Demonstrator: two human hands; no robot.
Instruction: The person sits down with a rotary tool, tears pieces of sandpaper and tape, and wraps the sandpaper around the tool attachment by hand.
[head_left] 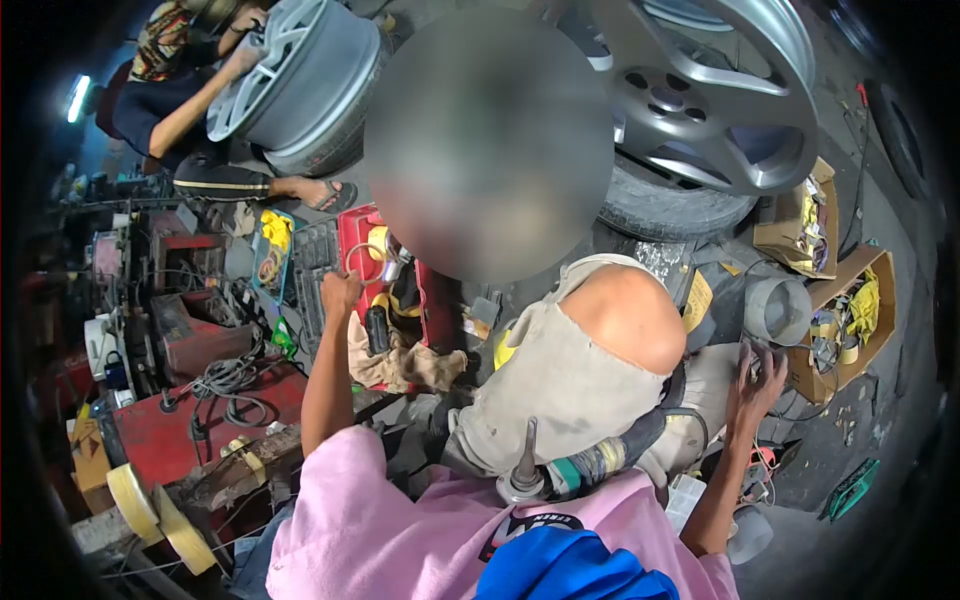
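My left hand (pixel 342 292) is closed at the near left side of a red toolbox (pixel 432 310). A thin pale loop (pixel 368 262) shows by its fingers; whether they hold it I cannot make out. In and around the box are a black-handled tool (pixel 377 330) and a tan rag (pixel 405 365). My right hand (pixel 760 382) hangs beside my leg, fingers bent but apart, just below a translucent plastic tub (pixel 778 312). Across my lap lies a power tool (pixel 610 455) wrapped in tape, with a grey cone-shaped tip (pixel 527 455) pointing up.
A grey alloy wheel (pixel 665 98) rests on a tyre (pixel 675 205) ahead. Another person (pixel 180 110) works on a silver wheel (pixel 310 85) at left. Cardboard boxes (pixel 850 370) stand right, masking tape rolls (pixel 135 505) lower left, cables (pixel 225 385) on red metal. A round blur hides the centre.
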